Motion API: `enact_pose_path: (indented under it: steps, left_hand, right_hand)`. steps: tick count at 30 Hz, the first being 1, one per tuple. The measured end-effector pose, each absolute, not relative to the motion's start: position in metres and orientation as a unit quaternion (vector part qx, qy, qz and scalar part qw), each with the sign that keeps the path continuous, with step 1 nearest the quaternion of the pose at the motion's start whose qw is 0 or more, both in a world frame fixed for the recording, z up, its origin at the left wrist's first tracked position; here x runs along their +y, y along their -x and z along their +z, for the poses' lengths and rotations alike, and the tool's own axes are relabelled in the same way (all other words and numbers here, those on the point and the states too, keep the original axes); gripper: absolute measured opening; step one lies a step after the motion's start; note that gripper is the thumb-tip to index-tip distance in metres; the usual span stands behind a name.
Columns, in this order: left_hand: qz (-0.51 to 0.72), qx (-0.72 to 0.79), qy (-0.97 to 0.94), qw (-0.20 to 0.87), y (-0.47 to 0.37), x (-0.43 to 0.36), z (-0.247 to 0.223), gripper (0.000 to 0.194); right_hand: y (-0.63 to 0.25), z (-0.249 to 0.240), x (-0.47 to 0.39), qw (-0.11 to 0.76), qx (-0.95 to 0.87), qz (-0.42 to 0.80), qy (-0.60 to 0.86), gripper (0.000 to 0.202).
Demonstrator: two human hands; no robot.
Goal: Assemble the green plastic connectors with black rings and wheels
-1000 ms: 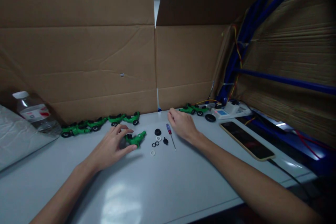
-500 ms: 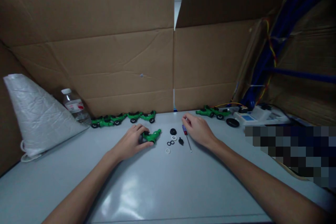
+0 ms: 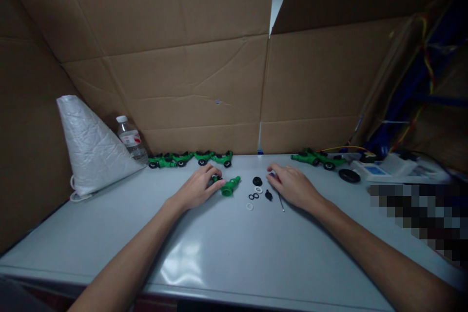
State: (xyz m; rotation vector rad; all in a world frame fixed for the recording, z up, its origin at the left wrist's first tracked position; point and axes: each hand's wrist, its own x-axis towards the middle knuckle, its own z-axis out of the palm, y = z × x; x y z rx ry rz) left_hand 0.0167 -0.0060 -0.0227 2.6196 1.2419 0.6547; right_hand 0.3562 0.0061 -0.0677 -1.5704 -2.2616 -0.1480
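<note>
Hands apart | person's left hand (image 3: pixel 203 186) pinches green part (image 3: pixel 230 187), left of black cap (image 3: pixel 257 181) on table (image 3: pixel 226 248) | right hand (image 3: pixel 294 186) over screwdriver (image 3: pixel 281 202), grip hidden | clear bottle (image 3: pixel 130 139) capped, contents indistinct, beside white wrapping (image 3: pixel 91 151)

Rings (image 3: pixel 249 209) left of screwdriver (image 3: pixel 281 202), bottle (image 3: pixel 130 138) back left

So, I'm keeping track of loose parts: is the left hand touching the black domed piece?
Apart. The head view shows bare tabletop between the black domed piece and both the left hand and the green toy piece beside that hand.
</note>
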Motion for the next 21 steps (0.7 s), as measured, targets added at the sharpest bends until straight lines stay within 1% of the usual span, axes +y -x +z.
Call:
enact_pose_path:
  steps: [3,6,10,12,15,19,21]
  left_hand:
    - [0.217,0.417,-0.878,0.087,-0.016,-0.005,-0.025,0.040]
    - [0.213,0.413,-0.881,0.089,-0.015,-0.006,-0.026,0.043]
    - [0.206,0.404,-0.887,0.083,-0.015,-0.008,-0.026,0.058]
    - [0.199,0.401,-0.891,0.079,-0.016,-0.009,-0.026,0.062]
    - [0.196,0.403,-0.891,0.075,-0.017,-0.011,-0.025,0.060]
    - [0.210,0.408,-0.886,0.074,-0.019,-0.009,-0.024,0.046]
    - [0.216,0.411,-0.883,0.070,-0.019,-0.008,-0.024,0.044]
  right_hand:
    - [-0.357,-0.068,0.006,0.167,-0.818,-0.053,0.547,0.025]
    - [-0.356,-0.068,0.005,0.164,-0.815,-0.059,0.552,0.025]
    - [-0.354,-0.066,0.004,0.166,-0.807,-0.068,0.563,0.025]
    - [-0.353,-0.065,0.003,0.175,-0.801,-0.074,0.567,0.024]
    - [-0.351,-0.062,0.001,0.193,-0.805,-0.071,0.557,0.021]
    - [-0.346,-0.060,-0.002,0.213,-0.819,-0.057,0.529,0.021]
    - [-0.345,-0.059,-0.003,0.223,-0.822,-0.052,0.521,0.022]
